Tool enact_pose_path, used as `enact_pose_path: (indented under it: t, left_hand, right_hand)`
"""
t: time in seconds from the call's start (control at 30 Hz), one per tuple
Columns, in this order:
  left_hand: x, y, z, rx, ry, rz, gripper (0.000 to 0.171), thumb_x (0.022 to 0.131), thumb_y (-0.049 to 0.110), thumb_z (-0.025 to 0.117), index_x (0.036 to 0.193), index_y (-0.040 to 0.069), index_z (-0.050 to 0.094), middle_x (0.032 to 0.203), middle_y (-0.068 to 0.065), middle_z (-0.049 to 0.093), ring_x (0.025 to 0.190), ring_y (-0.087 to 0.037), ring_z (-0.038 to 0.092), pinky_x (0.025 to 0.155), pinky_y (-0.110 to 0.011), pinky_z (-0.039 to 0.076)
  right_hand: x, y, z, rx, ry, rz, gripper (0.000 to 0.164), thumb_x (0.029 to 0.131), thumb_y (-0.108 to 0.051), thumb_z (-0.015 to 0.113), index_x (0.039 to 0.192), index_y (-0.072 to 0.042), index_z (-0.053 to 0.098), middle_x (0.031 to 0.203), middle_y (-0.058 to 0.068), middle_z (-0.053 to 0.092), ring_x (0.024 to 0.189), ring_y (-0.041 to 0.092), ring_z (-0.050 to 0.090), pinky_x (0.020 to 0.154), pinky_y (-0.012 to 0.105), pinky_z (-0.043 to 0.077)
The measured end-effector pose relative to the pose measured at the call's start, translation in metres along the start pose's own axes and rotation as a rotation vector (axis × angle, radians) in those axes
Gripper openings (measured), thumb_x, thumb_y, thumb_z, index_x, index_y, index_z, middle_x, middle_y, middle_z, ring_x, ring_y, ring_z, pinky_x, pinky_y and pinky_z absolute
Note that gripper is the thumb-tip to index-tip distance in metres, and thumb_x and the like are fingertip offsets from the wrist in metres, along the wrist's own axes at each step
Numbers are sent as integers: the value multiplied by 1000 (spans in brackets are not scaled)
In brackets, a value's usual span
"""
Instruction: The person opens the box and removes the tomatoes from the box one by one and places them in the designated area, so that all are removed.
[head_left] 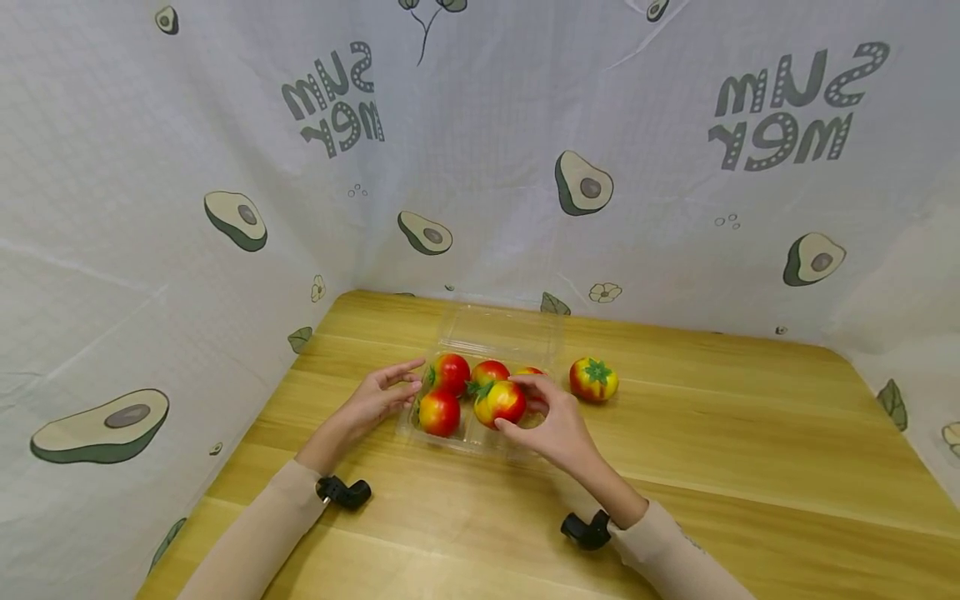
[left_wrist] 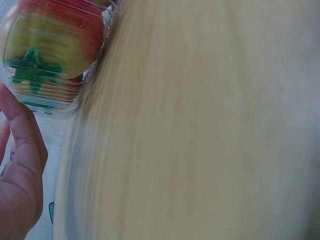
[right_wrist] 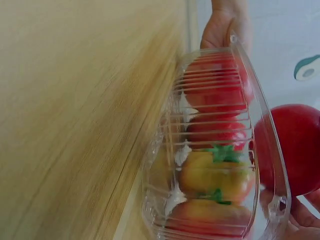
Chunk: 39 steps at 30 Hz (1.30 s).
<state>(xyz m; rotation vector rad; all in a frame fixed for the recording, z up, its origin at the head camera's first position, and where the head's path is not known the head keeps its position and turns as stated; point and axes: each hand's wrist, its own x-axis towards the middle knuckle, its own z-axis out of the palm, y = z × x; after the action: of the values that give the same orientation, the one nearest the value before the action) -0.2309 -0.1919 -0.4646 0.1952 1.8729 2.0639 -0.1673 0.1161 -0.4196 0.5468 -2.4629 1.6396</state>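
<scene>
A clear plastic box lies on the table with several red-and-yellow tomatoes inside, among them a front-left tomato. My right hand pinches another tomato between thumb and fingers, over the right half of the box. In the right wrist view this held tomato shows red beside the box's rim. My left hand is at the box's left side, its fingers loosely extended. From the left wrist, that hand appears close to the ribbed box wall.
The box's clear lid is folded back toward the curtain. One loose tomato with a green calyx lies right of the box on the wooden table. Black wrist cameras sit at both cuffs.
</scene>
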Motion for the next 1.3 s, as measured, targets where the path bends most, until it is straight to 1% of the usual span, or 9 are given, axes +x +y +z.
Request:
enact_pose_path:
  t: [0.13, 0.27, 0.37, 0.47, 0.57, 0.73, 0.83, 1.07, 1.3]
  left_hand:
    - [-1, -2, -1, 12, 10, -5, 52, 100, 4, 59, 150, 1, 43, 118, -13, 54, 77, -12, 53, 69, -18, 51]
    - [-1, -2, -1, 12, 18, -11, 52, 100, 4, 60, 149, 2, 44, 118, -13, 54, 77, -11, 53, 69, -18, 51]
    - [0, -2, -1, 3, 17, -19, 52, 100, 6, 61, 149, 3, 45, 119, -13, 54, 77, -12, 54, 69, -18, 51]
    - [0, -1, -1, 2, 14, -21, 52, 100, 6, 60, 150, 3, 44, 119, -13, 54, 78, -12, 54, 69, -18, 51]
    - [1, -1, -2, 2, 15, -23, 52, 100, 6, 60, 150, 3, 45, 119, -13, 54, 78, -12, 54, 69, -18, 51]
    - [2, 0, -2, 8, 8, -20, 52, 100, 6, 60, 150, 4, 44, 119, -13, 54, 78, -12, 54, 68, -18, 52]
    - [3, -1, -2, 3, 3, -19, 51, 101, 5, 59, 150, 3, 44, 119, -14, 54, 78, -12, 54, 68, -18, 51]
    - [3, 0, -2, 5, 7, -16, 53, 100, 7, 61, 150, 2, 43, 119, -14, 54, 77, -11, 54, 69, -18, 52]
    - [2, 1, 0, 2, 0, -16, 54, 100, 6, 61, 150, 1, 42, 120, -14, 53, 78, -11, 54, 70, -17, 52]
  right_hand:
    - [0, 3, -2, 69, 6, -11, 53, 75, -6, 87, 123, 0, 64, 120, 14, 64, 104, 28, 64, 91, 37, 55]
    - [1, 6, -7, 98, 13, -6, 53, 76, -5, 86, 124, 0, 64, 124, 15, 62, 111, 29, 61, 94, 37, 53]
    - [1, 8, -11, 119, 20, 3, 53, 77, -3, 85, 125, 0, 63, 126, 15, 61, 112, 29, 59, 94, 32, 53]
    - [1, 10, -16, 169, 23, 1, 53, 77, 2, 83, 126, 3, 62, 127, 18, 60, 111, 29, 59, 93, 25, 52]
    - [1, 13, -21, 214, 27, -8, 53, 77, 6, 81, 126, 7, 60, 127, 21, 59, 110, 24, 59, 92, 21, 51]
    - [1, 18, -30, 258, 33, -29, 53, 78, 12, 78, 126, 12, 57, 127, 27, 57, 108, 12, 59, 91, 20, 51]
    - [1, 22, -35, 267, 37, -26, 53, 78, 14, 76, 127, 13, 55, 128, 28, 55, 107, 8, 59, 92, 19, 50]
    - [0, 26, -46, 278, 45, 21, 54, 81, 12, 74, 130, 14, 51, 131, 29, 52, 108, 6, 58, 95, 17, 47]
    - [-3, 28, -54, 263, 59, 29, 54, 81, 14, 72, 130, 15, 49, 131, 29, 51, 110, 4, 57, 95, 16, 47]
